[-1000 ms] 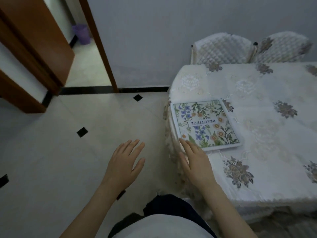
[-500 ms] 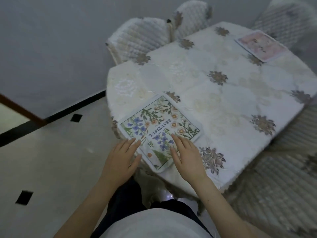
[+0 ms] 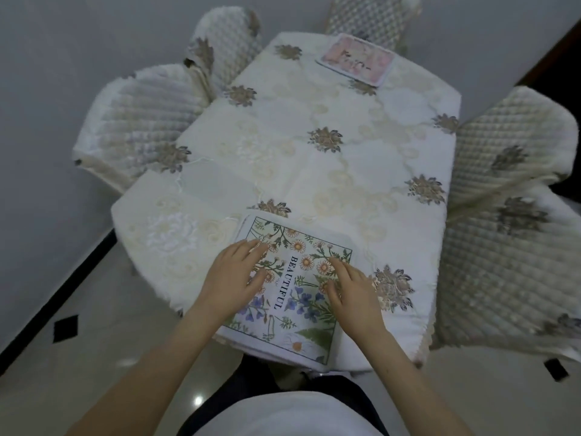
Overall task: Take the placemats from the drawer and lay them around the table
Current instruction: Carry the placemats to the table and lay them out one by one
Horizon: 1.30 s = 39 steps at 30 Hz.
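Both hands flat, fingers straight, well apart: left hand (image 3: 234, 276) and right hand (image 3: 352, 289) press on white floral placemat printed "BEAUTIFUL" (image 3: 290, 286), at near end of table under cream embroidered tablecloth (image 3: 314, 171). Pink rectangular placemat (image 3: 356, 59) at far end.

Risks: near mat overhangs near table edge, so could tip off if let go; pushing may ruck cloth.

Hidden: drawer not in view; any mats left, can't tell. Pink mat's print blurred. Quilted chair covers (image 3: 509, 221) partly cut off.

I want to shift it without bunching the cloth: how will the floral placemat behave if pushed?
The floral placemat lies flat with straight edges, so probably fairly stiff and light. Under flat hands it would likely slide, though the embroidered tablecloth may drag along.
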{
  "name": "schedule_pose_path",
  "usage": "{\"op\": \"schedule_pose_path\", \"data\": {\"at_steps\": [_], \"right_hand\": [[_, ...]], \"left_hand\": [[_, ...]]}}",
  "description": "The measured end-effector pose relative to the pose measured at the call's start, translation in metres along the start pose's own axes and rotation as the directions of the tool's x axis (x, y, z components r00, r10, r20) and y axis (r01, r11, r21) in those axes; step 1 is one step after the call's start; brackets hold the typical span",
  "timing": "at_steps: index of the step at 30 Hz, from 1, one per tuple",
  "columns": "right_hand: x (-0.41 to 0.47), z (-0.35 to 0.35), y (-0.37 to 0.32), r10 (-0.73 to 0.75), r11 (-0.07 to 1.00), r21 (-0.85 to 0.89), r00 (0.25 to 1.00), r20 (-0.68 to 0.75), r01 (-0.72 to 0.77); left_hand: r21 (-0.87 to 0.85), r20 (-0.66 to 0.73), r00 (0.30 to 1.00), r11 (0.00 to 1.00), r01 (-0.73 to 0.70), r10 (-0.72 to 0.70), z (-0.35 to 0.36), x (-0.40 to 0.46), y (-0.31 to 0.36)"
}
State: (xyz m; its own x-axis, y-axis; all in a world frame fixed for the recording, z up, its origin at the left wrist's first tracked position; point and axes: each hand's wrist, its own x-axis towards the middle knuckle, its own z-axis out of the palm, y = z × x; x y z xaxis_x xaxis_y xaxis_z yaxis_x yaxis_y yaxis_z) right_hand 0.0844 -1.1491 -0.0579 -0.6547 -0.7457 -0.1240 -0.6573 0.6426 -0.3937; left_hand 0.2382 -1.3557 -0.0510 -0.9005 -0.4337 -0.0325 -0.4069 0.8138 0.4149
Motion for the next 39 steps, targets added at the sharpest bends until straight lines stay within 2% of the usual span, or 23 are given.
{"op": "schedule_pose_path", "data": {"at_steps": [2,6,10,13,17,23,26,29,31,33,35,37,39], "right_hand": [[0.003,0.013,-0.003,0.124,0.992,0.026,0.992,0.030,-0.125],[-0.002,0.032,-0.004,0.323,0.946,0.002,0.942,0.090,-0.324],[-0.009,0.048,-0.008,0.418,0.907,-0.007,0.897,0.142,-0.421],[-0.009,0.059,-0.010,0.465,0.880,0.037,0.874,0.143,-0.474],[-0.007,0.062,-0.014,0.484,0.866,0.071,0.866,0.125,-0.494],[-0.008,0.058,-0.014,0.469,0.871,0.132,0.881,0.057,-0.473],[-0.011,0.056,-0.013,0.438,0.886,0.161,0.899,0.008,-0.434],[-0.013,0.049,-0.013,0.432,0.878,0.251,0.901,-0.049,-0.407],[-0.014,0.042,-0.011,0.471,0.820,0.377,0.882,-0.014,-0.431],[-0.015,0.036,-0.010,0.500,0.711,0.530,0.862,0.080,-0.461],[-0.017,0.034,-0.011,0.466,0.642,0.607,0.867,0.177,-0.469],[-0.018,0.035,-0.012,0.413,0.649,0.610,0.884,0.218,-0.454],[-0.020,0.035,-0.011,0.390,0.672,0.606,0.899,0.198,-0.425]], "left_hand": [[-0.034,0.052,0.998,0.999,0.036,-0.034,0.008,0.009,-0.016],[-0.072,0.202,0.963,0.978,0.196,-0.178,0.027,0.011,-0.042],[0.019,0.270,0.919,0.955,0.295,-0.289,0.035,0.006,-0.052],[0.005,0.269,0.916,0.951,0.309,-0.299,0.038,0.003,-0.054],[-0.001,0.252,0.914,0.944,0.330,-0.319,0.040,0.003,-0.052],[-0.067,0.146,0.939,0.944,0.323,-0.311,0.042,0.003,-0.050],[-0.217,0.115,0.930,0.905,0.365,-0.348,0.042,0.002,-0.051],[-0.392,0.141,0.903,0.815,0.427,-0.406,0.039,0.003,-0.054],[-0.471,0.192,0.879,0.745,0.473,-0.437,0.036,0.007,-0.059],[-0.538,0.261,0.859,0.672,0.508,-0.440,0.032,0.011,-0.061],[-0.568,0.327,0.847,0.629,0.531,-0.420,0.029,0.012,-0.058],[-0.565,0.350,0.856,0.643,0.517,-0.381,0.028,0.009,-0.055],[-0.576,0.369,0.859,0.638,0.511,-0.355,0.026,0.005,-0.054]]}}
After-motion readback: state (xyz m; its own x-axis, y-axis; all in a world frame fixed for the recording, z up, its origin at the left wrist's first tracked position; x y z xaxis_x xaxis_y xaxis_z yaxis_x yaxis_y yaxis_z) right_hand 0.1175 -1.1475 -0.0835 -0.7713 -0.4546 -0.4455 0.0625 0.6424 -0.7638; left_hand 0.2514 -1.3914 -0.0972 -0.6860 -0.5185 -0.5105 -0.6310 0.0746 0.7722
